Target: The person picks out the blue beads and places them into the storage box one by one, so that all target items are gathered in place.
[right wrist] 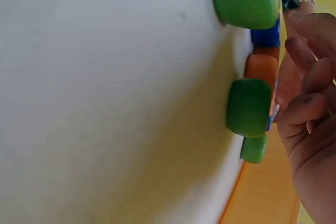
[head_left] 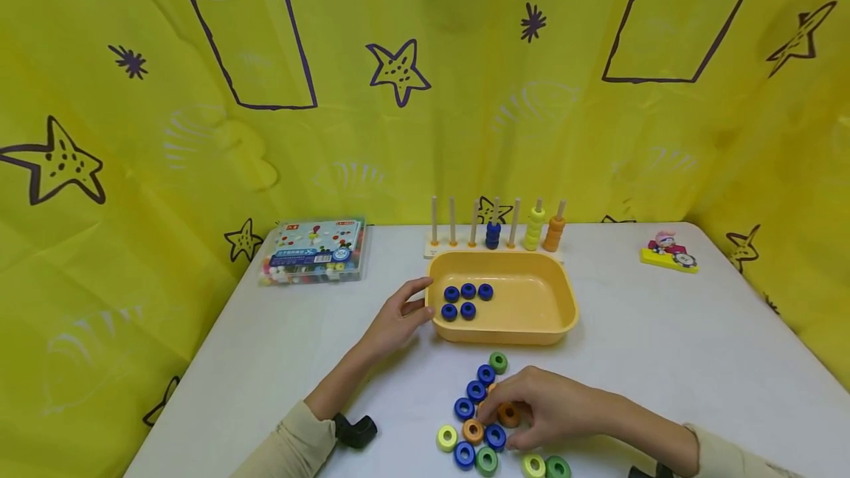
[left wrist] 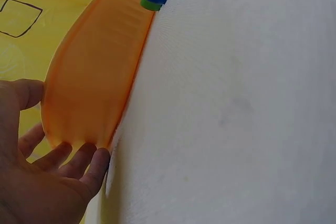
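left hand (head_left: 396, 321): half open, touching tray (head_left: 508, 335) just to its right; five blue rings (head_left: 468, 297) inside. right hand (head_left: 554, 406): thumb and fingers parted, holding nothing, above loose rings (head_left: 463, 417); peg rack (head_left: 482, 246) ahead of right hand, past tray.

Tray (head_left: 524, 297): is plain yellow-orange | Tray rings (head_left: 468, 295): solid blue | Table rings (head_left: 476, 395): blue, orange, green, yellow | Tabletop (head_left: 664, 338): white | Sleeves (head_left: 292, 442): beige | Pegs (head_left: 474, 223): pale tan | Peg stacks (head_left: 534, 231): blue, yellow, orange | Backdrop (head_left: 425, 146): yellow, carries dark purple starfish (head_left: 400, 72), bursts (head_left: 533, 23) and outlined quadrilaterals (head_left: 255, 46), plus faint white striped motifs (head_left: 350, 177) | Figurine (head_left: 669, 251): pink, red, yellow
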The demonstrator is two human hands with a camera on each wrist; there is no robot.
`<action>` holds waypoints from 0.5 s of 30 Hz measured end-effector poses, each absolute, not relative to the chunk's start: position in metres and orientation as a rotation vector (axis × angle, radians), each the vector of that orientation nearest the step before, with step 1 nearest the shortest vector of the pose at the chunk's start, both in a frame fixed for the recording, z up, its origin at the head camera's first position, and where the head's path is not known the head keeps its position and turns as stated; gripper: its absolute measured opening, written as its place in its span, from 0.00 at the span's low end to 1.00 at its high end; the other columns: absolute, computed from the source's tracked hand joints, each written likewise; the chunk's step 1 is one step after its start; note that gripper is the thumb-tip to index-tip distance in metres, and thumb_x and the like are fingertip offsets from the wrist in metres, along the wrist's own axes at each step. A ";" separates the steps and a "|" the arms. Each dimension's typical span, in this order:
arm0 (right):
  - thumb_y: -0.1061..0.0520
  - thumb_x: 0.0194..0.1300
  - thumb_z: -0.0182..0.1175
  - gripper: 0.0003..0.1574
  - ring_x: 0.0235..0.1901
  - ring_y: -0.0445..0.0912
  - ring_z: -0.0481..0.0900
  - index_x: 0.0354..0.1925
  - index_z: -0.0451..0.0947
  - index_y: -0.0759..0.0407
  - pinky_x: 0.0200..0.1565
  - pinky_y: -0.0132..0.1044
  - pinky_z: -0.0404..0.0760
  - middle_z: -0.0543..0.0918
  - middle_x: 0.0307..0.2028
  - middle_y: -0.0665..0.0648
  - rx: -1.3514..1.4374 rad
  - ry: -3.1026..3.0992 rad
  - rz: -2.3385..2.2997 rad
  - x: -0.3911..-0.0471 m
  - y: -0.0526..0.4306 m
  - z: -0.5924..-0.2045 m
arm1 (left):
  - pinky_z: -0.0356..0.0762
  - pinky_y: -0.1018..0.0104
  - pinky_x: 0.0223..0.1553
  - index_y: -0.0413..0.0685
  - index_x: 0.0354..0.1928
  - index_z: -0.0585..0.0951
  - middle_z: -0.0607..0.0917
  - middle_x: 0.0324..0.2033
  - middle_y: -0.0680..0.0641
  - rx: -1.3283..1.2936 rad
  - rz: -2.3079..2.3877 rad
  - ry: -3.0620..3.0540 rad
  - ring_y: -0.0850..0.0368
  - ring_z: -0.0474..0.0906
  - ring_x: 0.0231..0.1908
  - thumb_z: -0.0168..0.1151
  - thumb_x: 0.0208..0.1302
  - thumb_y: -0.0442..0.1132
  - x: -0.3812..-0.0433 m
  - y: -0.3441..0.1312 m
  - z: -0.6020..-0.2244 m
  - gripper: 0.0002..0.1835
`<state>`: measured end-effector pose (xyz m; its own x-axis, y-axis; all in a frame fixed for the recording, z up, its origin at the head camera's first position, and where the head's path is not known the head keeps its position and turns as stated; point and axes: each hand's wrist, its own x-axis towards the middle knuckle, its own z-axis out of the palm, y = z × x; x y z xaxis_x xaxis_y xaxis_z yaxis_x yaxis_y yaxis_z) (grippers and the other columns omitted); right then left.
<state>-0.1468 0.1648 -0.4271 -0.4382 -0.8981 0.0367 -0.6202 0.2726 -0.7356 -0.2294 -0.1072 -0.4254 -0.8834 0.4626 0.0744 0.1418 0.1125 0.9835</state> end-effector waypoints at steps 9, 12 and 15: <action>0.56 0.57 0.65 0.24 0.35 0.31 0.73 0.52 0.75 0.38 0.30 0.24 0.72 0.78 0.45 0.35 -1.423 2.196 -0.892 -0.147 0.161 -0.432 | 0.68 0.55 0.55 0.36 0.66 0.61 0.60 0.66 0.37 0.621 1.878 2.092 0.40 0.62 0.61 0.53 0.65 0.30 -0.231 -0.107 -0.427 0.28; 0.57 0.57 0.65 0.25 0.34 0.30 0.72 0.52 0.75 0.39 0.32 0.24 0.72 0.77 0.44 0.34 -1.468 2.209 -0.859 -0.147 0.161 -0.432 | 0.68 0.56 0.55 0.36 0.66 0.61 0.60 0.66 0.37 0.621 1.883 2.093 0.40 0.62 0.61 0.53 0.65 0.30 -0.231 -0.107 -0.427 0.28; 0.58 0.56 0.65 0.26 0.33 0.30 0.71 0.52 0.74 0.39 0.33 0.23 0.71 0.77 0.44 0.34 -1.527 2.215 -0.839 -0.147 0.160 -0.432 | 0.68 0.55 0.54 0.36 0.66 0.60 0.60 0.66 0.36 0.622 1.882 2.097 0.39 0.62 0.61 0.53 0.65 0.29 -0.231 -0.107 -0.427 0.28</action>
<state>-0.1468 0.1603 -0.4324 -0.3759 -0.9244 0.0643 -0.7352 0.2553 -0.6279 -0.2308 -0.1070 -0.4273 -0.8761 0.4732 0.0926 0.1429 0.0713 0.9872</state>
